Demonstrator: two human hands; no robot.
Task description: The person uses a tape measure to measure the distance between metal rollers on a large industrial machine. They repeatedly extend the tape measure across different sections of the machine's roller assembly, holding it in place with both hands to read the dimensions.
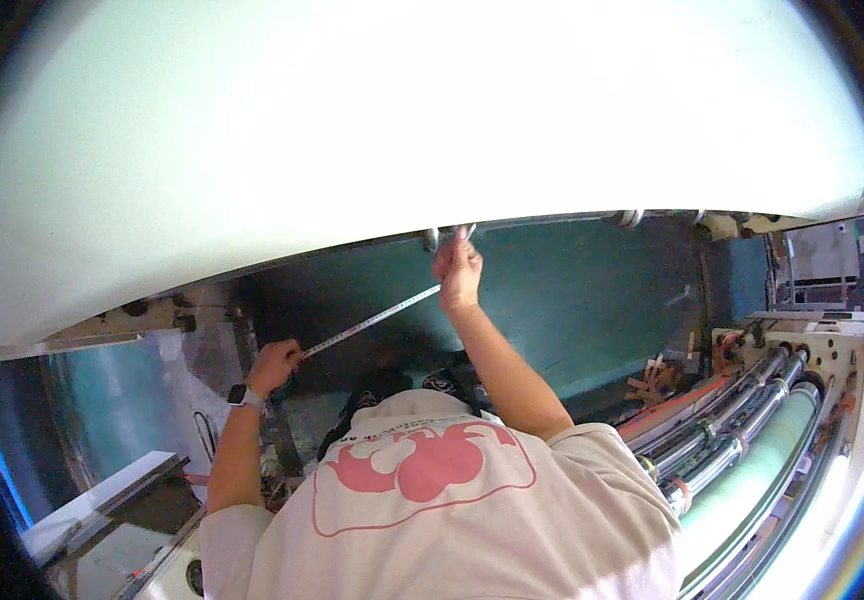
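Note:
A white measuring tape (377, 318) slants upward between my two hands, pulled straight. My left hand (274, 366), with a smartwatch (243, 396) on its wrist, is closed around the lower end of the tape. The upper end runs into my right hand (459, 270), whose fingers are closed. Its fingertips reach the lower edge of a huge white surface (352, 130), next to a small metal ring-like part (431, 239). That white surface fills the upper half of the view and is overexposed. What lies inside each fist is partly hidden.
Metal rollers (737, 420) and a pale green roller (757, 465) stand in a machine frame at the lower right. Small wooden scraps (658, 378) lie on the dark green floor (562, 310). A white-topped piece of equipment (102, 500) is at the lower left.

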